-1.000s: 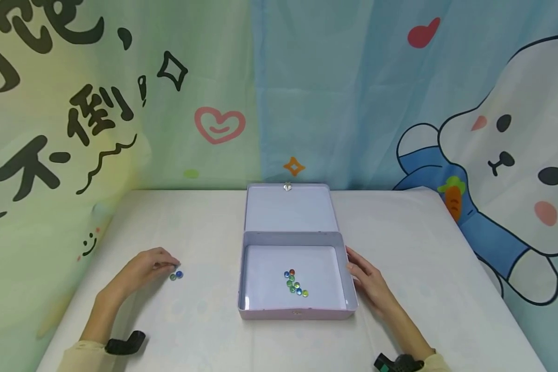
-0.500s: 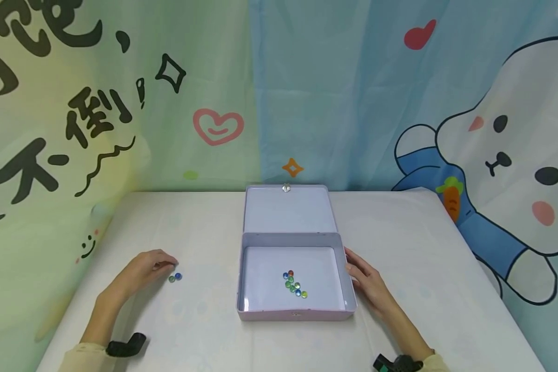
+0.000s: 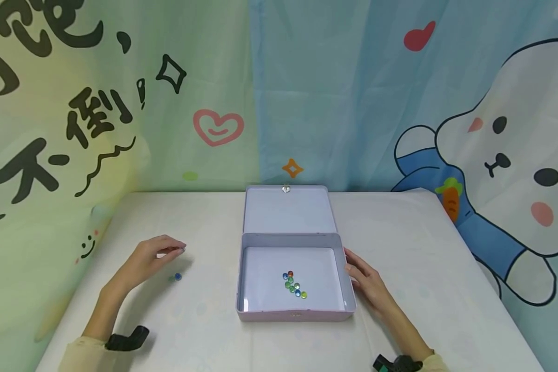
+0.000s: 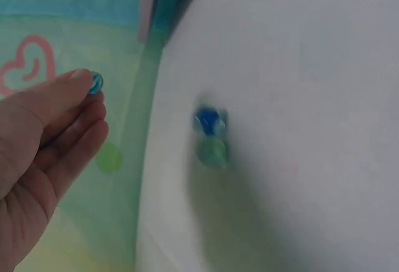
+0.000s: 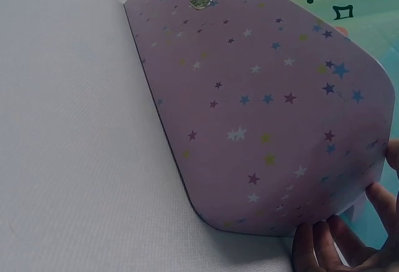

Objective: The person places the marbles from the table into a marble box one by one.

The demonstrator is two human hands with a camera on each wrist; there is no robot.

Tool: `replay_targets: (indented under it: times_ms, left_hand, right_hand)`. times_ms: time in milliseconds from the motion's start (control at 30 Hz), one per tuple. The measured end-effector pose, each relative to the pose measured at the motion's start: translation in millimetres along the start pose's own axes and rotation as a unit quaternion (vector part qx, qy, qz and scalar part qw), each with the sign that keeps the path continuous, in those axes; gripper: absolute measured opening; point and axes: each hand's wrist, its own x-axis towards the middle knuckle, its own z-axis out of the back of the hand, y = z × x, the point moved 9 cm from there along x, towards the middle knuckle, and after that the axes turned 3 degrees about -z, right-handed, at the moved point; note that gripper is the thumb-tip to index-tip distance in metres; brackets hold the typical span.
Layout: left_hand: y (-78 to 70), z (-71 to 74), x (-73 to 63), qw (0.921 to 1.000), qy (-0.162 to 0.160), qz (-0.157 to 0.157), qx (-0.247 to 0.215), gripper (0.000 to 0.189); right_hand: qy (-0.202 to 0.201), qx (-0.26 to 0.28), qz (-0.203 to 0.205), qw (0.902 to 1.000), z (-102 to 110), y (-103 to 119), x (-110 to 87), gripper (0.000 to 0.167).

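Note:
My left hand (image 3: pixel 155 257) is lifted above the white table and pinches a small blue glass marble (image 4: pixel 96 83) between thumb and fingertips. Below it on the cloth lie a dark blue marble (image 3: pixel 178 277) and a green marble (image 4: pixel 214 152), side by side. My right hand (image 3: pixel 369 283) holds the right side of an open tin box (image 3: pixel 297 314), its thumb at the rim and its fingers against the outer wall. Inside the box several blue, green, yellow and red marbles (image 3: pixel 290 280) are gathered near the middle. The right wrist view shows the box's pink, star-printed outside.
The box lid (image 3: pixel 288 209) lies back toward the curtain, with a metal clasp (image 3: pixel 285 188) on its far edge. A printed curtain (image 3: pixel 307 93) hangs behind the table (image 3: pixel 204 330). White cloth stretches between the left hand and the box.
My left hand has risen from beside the loose marbles, moving slightly away and to the right with the pinched marble. The right hand and box have stayed put.

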Motion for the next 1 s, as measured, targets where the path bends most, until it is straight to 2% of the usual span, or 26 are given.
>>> replay_targets:
  times_ms: [267, 467, 633, 800, 1000]
  left_hand:
    - [-27.5, -15.6, 44.1, 0.9965, 0.044, 0.01, -0.07, 0.021]
    - [-48.6, -38.7, 76.7, 0.9898, 0.095, 0.01, -0.105, 0.02]
    - [-74.1, -61.4, 107.5, 0.9804, 0.153, -0.039, -0.118, 0.02]
    - [-103.1, -81.4, 142.2, 0.9674, 0.201, -0.093, -0.124, 0.018]
    - [-137.9, -106.4, 176.7, 0.9469, 0.244, -0.132, -0.162, 0.018]
  right_hand:
    - [-0.003, 0.003, -0.003, 1.0, 0.8, -0.5, -0.1, 0.056]
    - [0.0, 0.011, -0.001, 0.9999, -0.3, -0.3, 0.0, 0.056]
    - [0.001, 0.015, 0.001, 0.9999, -0.3, -0.6, -0.3, 0.056]
    - [0.0, 0.011, 0.005, 0.9999, 0.1, 0.8, 0.0, 0.057]
    - [-0.001, 0.012, 0.001, 0.9999, -0.7, 0.1, 0.1, 0.057]
